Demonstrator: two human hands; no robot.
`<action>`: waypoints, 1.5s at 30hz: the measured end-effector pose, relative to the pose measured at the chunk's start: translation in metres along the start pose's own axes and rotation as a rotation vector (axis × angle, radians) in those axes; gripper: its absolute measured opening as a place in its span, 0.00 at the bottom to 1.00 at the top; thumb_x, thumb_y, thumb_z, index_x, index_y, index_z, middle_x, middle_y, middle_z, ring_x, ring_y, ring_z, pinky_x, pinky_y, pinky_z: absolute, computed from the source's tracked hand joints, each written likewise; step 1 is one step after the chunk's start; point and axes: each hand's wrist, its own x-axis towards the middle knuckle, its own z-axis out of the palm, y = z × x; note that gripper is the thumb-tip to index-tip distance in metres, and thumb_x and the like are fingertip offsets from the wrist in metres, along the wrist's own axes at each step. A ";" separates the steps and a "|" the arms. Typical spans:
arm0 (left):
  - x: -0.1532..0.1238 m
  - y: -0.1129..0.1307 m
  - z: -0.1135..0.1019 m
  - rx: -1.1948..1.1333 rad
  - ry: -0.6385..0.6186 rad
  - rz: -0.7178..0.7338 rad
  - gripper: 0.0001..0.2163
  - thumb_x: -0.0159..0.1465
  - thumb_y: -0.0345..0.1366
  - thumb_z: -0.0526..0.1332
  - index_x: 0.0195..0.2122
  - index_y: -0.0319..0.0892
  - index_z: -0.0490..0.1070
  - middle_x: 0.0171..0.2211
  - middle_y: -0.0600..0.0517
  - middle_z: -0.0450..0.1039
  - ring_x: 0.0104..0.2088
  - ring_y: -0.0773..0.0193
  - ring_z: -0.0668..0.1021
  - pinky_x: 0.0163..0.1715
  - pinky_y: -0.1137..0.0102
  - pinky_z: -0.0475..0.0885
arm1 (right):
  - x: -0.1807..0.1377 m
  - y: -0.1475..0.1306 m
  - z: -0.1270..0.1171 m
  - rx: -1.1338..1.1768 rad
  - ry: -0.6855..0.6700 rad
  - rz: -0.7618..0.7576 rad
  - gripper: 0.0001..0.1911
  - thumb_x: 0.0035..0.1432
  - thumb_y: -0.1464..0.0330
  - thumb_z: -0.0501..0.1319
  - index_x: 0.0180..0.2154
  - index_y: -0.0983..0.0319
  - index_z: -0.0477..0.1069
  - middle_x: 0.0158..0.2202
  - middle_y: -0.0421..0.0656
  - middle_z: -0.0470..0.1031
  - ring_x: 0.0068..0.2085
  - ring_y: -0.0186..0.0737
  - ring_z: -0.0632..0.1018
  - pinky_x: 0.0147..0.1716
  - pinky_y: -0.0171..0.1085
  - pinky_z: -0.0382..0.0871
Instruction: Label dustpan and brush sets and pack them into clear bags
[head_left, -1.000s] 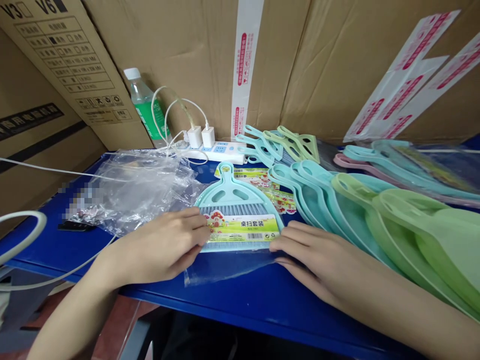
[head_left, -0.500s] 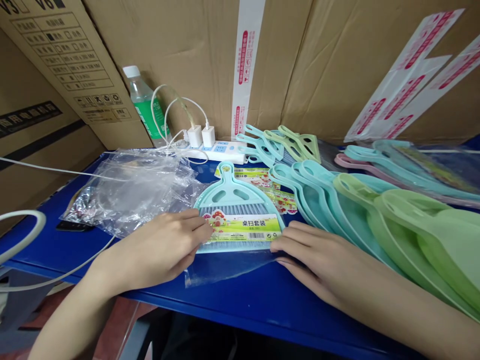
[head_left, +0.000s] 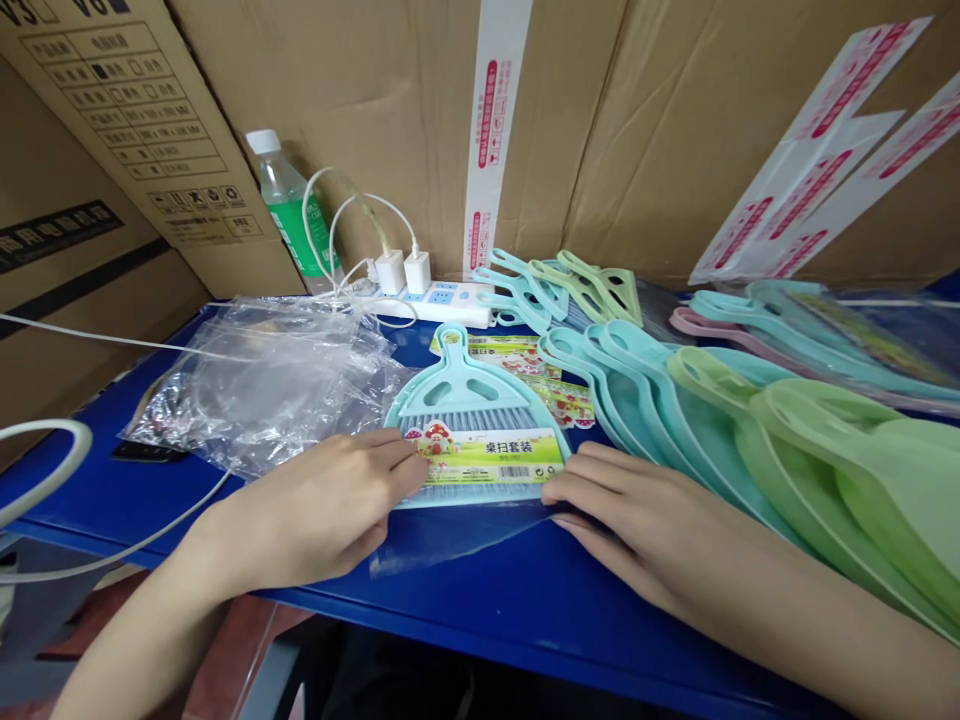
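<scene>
A light-blue dustpan [head_left: 491, 382] lies flat on the blue table, handle pointing away from me, with a grey-bristled brush [head_left: 465, 421] nested in it. Across the bristles sits a printed label card [head_left: 487, 456] with a mushroom picture. A clear plastic bag [head_left: 450, 553] surrounds the set, its loose end stretching toward me. At the left edge my left hand [head_left: 360, 495] has its fingers curled over the bag and pan. My right hand [head_left: 615, 500] pinches the right lower corner, with the thumb below the fingers.
Green and blue dustpans [head_left: 675, 420] are stacked at right. Behind are several small brushes [head_left: 592, 285] and a power strip [head_left: 454, 302]. Clear bags [head_left: 262, 380] lie at left near a bottle [head_left: 296, 215]. More label cards [head_left: 517, 352] lie behind the set. Cardboard boxes [head_left: 390, 90] wall the back.
My left hand has shifted very slightly, along with the left side of the bagged set. My right hand stays at the right corner.
</scene>
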 end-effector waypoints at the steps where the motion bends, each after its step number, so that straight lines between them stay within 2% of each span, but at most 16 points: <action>1: 0.000 0.000 0.000 -0.008 -0.007 0.002 0.13 0.55 0.19 0.54 0.37 0.41 0.66 0.38 0.46 0.74 0.38 0.54 0.77 0.36 0.63 0.73 | 0.000 0.000 0.000 0.001 0.000 0.001 0.10 0.63 0.76 0.54 0.38 0.61 0.73 0.35 0.44 0.79 0.38 0.44 0.79 0.38 0.43 0.76; 7: -0.002 0.001 0.002 -0.114 0.016 0.008 0.12 0.56 0.19 0.52 0.36 0.42 0.65 0.36 0.48 0.74 0.35 0.58 0.77 0.34 0.66 0.71 | 0.002 0.000 0.001 0.021 0.008 -0.007 0.13 0.64 0.77 0.52 0.34 0.60 0.73 0.34 0.44 0.80 0.37 0.42 0.79 0.42 0.44 0.76; 10: -0.007 -0.002 0.003 -0.179 0.050 0.016 0.13 0.58 0.19 0.51 0.38 0.43 0.67 0.38 0.48 0.75 0.39 0.58 0.78 0.40 0.65 0.72 | 0.002 0.001 0.001 0.033 -0.003 -0.003 0.14 0.65 0.76 0.51 0.34 0.59 0.73 0.35 0.44 0.80 0.37 0.42 0.79 0.43 0.44 0.76; 13: -0.013 -0.008 0.002 -0.222 0.049 0.071 0.19 0.58 0.17 0.52 0.45 0.44 0.67 0.44 0.48 0.76 0.46 0.58 0.77 0.47 0.65 0.72 | 0.002 0.001 0.001 0.025 -0.015 -0.005 0.13 0.64 0.77 0.52 0.35 0.60 0.73 0.35 0.43 0.80 0.37 0.42 0.79 0.42 0.44 0.76; 16: -0.017 -0.012 0.002 -0.232 0.037 0.106 0.20 0.59 0.19 0.56 0.50 0.45 0.66 0.49 0.48 0.75 0.52 0.56 0.74 0.51 0.64 0.70 | 0.001 0.002 0.001 0.007 0.001 -0.011 0.13 0.61 0.79 0.53 0.36 0.61 0.74 0.34 0.43 0.80 0.36 0.43 0.79 0.41 0.43 0.77; 19: -0.015 -0.012 0.003 -0.268 0.010 0.045 0.12 0.63 0.27 0.62 0.46 0.45 0.68 0.44 0.49 0.76 0.46 0.56 0.77 0.44 0.65 0.71 | 0.002 0.002 0.002 -0.011 0.020 -0.025 0.14 0.60 0.80 0.53 0.37 0.61 0.74 0.35 0.44 0.81 0.36 0.43 0.79 0.40 0.43 0.77; 22: -0.009 -0.009 0.002 -0.293 -0.004 -0.018 0.02 0.67 0.32 0.60 0.39 0.44 0.71 0.37 0.51 0.76 0.38 0.59 0.78 0.37 0.68 0.71 | 0.002 0.001 0.002 -0.032 0.027 -0.032 0.14 0.60 0.81 0.53 0.36 0.61 0.74 0.34 0.43 0.81 0.36 0.42 0.80 0.41 0.43 0.77; 27: -0.002 -0.004 -0.003 -0.249 0.007 -0.036 0.11 0.72 0.34 0.52 0.33 0.43 0.70 0.31 0.52 0.73 0.33 0.62 0.76 0.34 0.69 0.69 | 0.002 0.001 0.003 -0.074 0.041 -0.033 0.16 0.57 0.82 0.51 0.36 0.60 0.73 0.35 0.44 0.81 0.37 0.43 0.80 0.42 0.43 0.78; 31: -0.001 -0.005 -0.003 -0.225 0.037 -0.041 0.13 0.72 0.32 0.48 0.34 0.42 0.70 0.34 0.51 0.74 0.34 0.62 0.77 0.34 0.69 0.70 | 0.001 0.002 0.006 -0.091 0.057 -0.020 0.16 0.58 0.82 0.51 0.37 0.61 0.73 0.35 0.45 0.81 0.38 0.44 0.81 0.41 0.42 0.77; 33: 0.000 -0.006 -0.001 -0.209 0.051 -0.071 0.13 0.72 0.32 0.47 0.35 0.42 0.70 0.37 0.50 0.74 0.33 0.63 0.77 0.32 0.70 0.70 | 0.001 0.001 0.007 -0.075 0.048 0.002 0.17 0.59 0.82 0.49 0.37 0.61 0.72 0.33 0.45 0.80 0.37 0.44 0.80 0.38 0.41 0.77; 36: 0.000 -0.007 0.001 -0.167 0.057 -0.129 0.13 0.72 0.33 0.47 0.38 0.42 0.71 0.37 0.49 0.74 0.31 0.62 0.78 0.30 0.70 0.69 | 0.002 -0.002 0.006 -0.002 0.017 0.075 0.16 0.62 0.79 0.47 0.36 0.60 0.71 0.33 0.46 0.79 0.33 0.43 0.80 0.30 0.39 0.75; 40: 0.002 -0.009 0.004 -0.061 0.092 -0.212 0.13 0.72 0.35 0.48 0.42 0.43 0.73 0.35 0.50 0.77 0.30 0.59 0.80 0.29 0.68 0.69 | 0.005 -0.007 0.001 0.154 0.001 0.218 0.13 0.67 0.74 0.47 0.35 0.59 0.68 0.33 0.44 0.79 0.32 0.40 0.79 0.29 0.37 0.72; 43: 0.004 -0.010 0.006 -0.051 0.152 -0.215 0.12 0.71 0.34 0.50 0.40 0.44 0.73 0.36 0.49 0.78 0.34 0.57 0.80 0.32 0.66 0.71 | 0.007 -0.007 0.000 0.230 0.030 0.297 0.11 0.66 0.73 0.48 0.34 0.58 0.65 0.28 0.39 0.76 0.26 0.36 0.76 0.25 0.34 0.67; 45: 0.004 -0.011 0.006 -0.070 0.187 -0.209 0.11 0.70 0.33 0.51 0.38 0.44 0.73 0.35 0.50 0.78 0.34 0.57 0.80 0.33 0.66 0.70 | 0.009 -0.007 0.002 0.244 0.060 0.327 0.10 0.66 0.73 0.48 0.33 0.57 0.63 0.23 0.35 0.71 0.21 0.34 0.71 0.22 0.33 0.62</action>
